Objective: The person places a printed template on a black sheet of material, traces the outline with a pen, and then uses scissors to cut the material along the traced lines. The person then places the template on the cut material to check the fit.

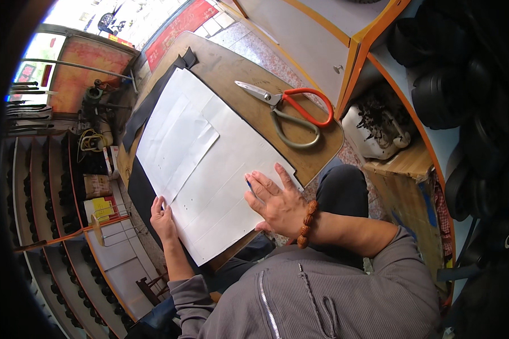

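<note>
White sheet [218, 175] lies over dark material [140, 195] on the board [223, 73]; I judge it light, stiffish, easily creased, best held by opposite edges. My right hand [283, 209] lies loosely spread on it; my left hand [163, 223] curls at its edge, whether pinching I can't tell.

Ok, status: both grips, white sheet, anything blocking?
Left grip at left edge of white sheet; right grip spread on its near part. Scissors beside it, not blocking.

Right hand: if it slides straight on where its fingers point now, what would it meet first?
Most likely the smaller white sheet, lying on the larger sheet that the right hand touches; whether its edge is raised is unclear.
</note>
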A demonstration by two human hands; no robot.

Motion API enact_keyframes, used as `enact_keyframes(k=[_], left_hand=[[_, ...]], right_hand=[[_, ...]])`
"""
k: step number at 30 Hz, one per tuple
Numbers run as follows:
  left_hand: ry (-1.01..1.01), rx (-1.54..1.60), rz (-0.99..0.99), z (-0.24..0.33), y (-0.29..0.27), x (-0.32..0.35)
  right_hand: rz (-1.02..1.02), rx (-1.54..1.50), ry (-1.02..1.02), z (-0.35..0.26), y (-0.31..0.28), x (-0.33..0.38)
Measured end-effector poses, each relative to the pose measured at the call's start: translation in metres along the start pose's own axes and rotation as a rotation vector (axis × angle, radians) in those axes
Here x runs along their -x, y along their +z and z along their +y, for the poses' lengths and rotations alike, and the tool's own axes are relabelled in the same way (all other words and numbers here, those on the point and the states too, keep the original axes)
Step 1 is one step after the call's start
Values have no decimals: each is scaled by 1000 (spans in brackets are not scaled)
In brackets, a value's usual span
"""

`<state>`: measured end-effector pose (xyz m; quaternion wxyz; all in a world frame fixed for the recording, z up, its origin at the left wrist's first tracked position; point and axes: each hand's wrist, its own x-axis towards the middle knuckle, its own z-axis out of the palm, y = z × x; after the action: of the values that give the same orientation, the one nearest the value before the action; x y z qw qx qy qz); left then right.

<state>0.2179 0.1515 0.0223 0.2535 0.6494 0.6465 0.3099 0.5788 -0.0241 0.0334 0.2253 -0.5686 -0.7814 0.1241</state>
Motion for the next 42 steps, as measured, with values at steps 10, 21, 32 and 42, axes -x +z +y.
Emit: enact_keyframes(k=[10,21,32,42], left_hand=[[-14,24,10,2,3,1],[0,-13,22,1,5,2],[20,0,50,7,7,4],[0,-1,48,14,6,5]], right_hand=[[-8,-11,2,2,-3,-1],[-15,6,-3,2,-7,-1],[-24,-25,-28,10,-16,-4],[-58,4,-22,8,-14,-4]])
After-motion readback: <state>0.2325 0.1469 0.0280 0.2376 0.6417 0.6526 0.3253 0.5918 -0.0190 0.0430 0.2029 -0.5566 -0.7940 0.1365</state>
